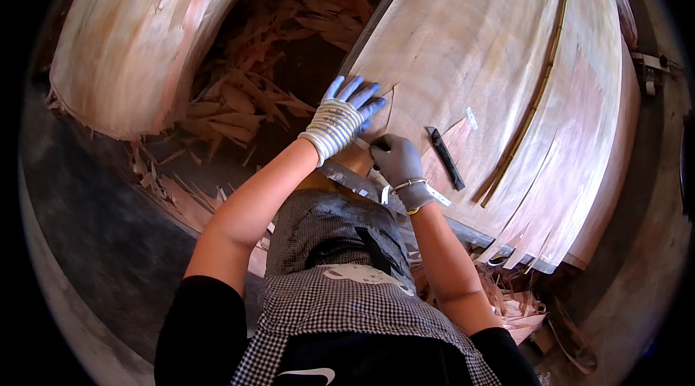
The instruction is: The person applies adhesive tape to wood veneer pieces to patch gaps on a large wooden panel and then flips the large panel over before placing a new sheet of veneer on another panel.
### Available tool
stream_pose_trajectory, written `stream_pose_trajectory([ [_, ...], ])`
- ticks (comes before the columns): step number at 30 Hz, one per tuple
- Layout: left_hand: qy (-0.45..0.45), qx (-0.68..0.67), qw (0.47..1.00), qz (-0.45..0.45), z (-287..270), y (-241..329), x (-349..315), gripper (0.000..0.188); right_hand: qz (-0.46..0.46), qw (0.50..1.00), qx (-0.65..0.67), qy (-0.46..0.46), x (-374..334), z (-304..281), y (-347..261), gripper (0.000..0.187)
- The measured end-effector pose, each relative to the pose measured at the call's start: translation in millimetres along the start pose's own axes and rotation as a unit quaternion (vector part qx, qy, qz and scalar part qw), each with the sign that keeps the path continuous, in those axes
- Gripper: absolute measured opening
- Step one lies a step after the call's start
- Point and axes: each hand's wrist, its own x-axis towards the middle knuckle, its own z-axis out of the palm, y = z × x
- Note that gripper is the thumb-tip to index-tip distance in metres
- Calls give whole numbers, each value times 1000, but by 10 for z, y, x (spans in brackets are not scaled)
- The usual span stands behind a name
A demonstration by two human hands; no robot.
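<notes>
My left hand, in a striped glove with blue fingers, lies over the near left corner of a stack of thin wood veneer sheets. Its fingers are stretched out and slightly spread. Close beside it, my right hand in a grey glove is closed, thumb and fingers drawn together at the stack's near edge. What it grips, if anything, is hidden. Just right of that hand a black, narrow, flat tool, perhaps a cutter, rests on the veneer. Farther right, a long thin brown strip, like split bamboo, runs lengthwise along the sheets.
Another veneer stack curves at the far left. Between the stacks lies a heap of torn veneer scraps. More scraps lie below the right stack's ragged, split near end. A small pale slip sits on the top sheet.
</notes>
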Motion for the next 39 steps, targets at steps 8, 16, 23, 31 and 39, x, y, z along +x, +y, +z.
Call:
stream_pose_trajectory([
  [8, -4, 2, 1000, -29, 9, 56, 22, 47, 24, 1000, 9, 10, -82, -81, -85, 24],
  [16, 19, -35, 999, -34, -64, 66, 7, 48, 168, 970, 171, 32, 13, -812, -147, 22],
  [23, 0, -62, 996, -69, -174, 134, 11, 68, 111, 985, 133, -6, 702, -585, -189, 20],
  [31, -79, -6, 996, 31, -240, 158, 220, 67, 109, 991, 57, 49, 729, -460, -135, 23],
  [39, -150, 93, 981, 80, -229, 177, 321, 59, -160, 917, -342, 129, 661, -732, -61, 18],
])
